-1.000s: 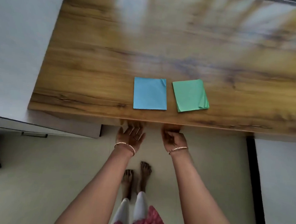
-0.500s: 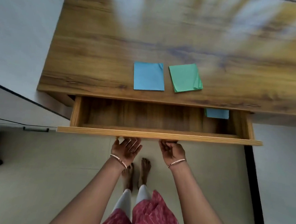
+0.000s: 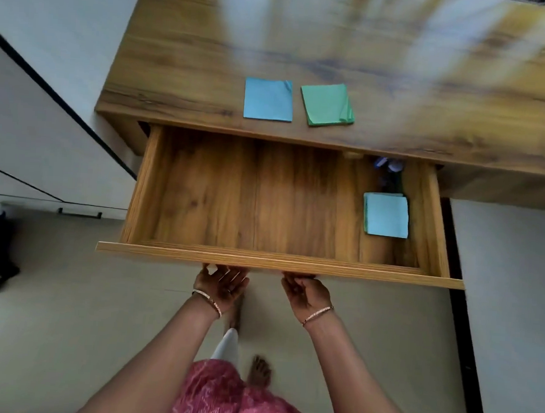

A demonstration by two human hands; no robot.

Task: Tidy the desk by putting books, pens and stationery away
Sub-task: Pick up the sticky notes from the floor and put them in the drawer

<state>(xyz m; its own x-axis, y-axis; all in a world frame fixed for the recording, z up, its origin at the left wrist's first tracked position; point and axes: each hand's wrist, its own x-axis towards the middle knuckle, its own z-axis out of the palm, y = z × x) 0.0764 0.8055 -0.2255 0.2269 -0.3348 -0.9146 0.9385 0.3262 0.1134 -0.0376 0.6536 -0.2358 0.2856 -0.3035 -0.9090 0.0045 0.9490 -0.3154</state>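
A blue sticky-note pad (image 3: 268, 99) and a green sticky-note pad (image 3: 328, 104) lie side by side near the bench (image 3: 191, 57) front edge, above the open drawer (image 3: 249, 198). Left hand (image 3: 221, 285) and right hand (image 3: 305, 294) hook under the drawer front, fingers curled. Drawn much further, the drawer might drop off its runners. Glossy wood grain; pale tiled floor (image 3: 52, 288), white walls.

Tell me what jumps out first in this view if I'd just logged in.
The wide wooden drawer, pulled out below the desk, with both hands hooked under its front edge: left hand, right hand. It is mostly bare; a light blue note pad lies at its right end. On the desktop near the front edge sit a blue note pad and a green note pad, side by side.
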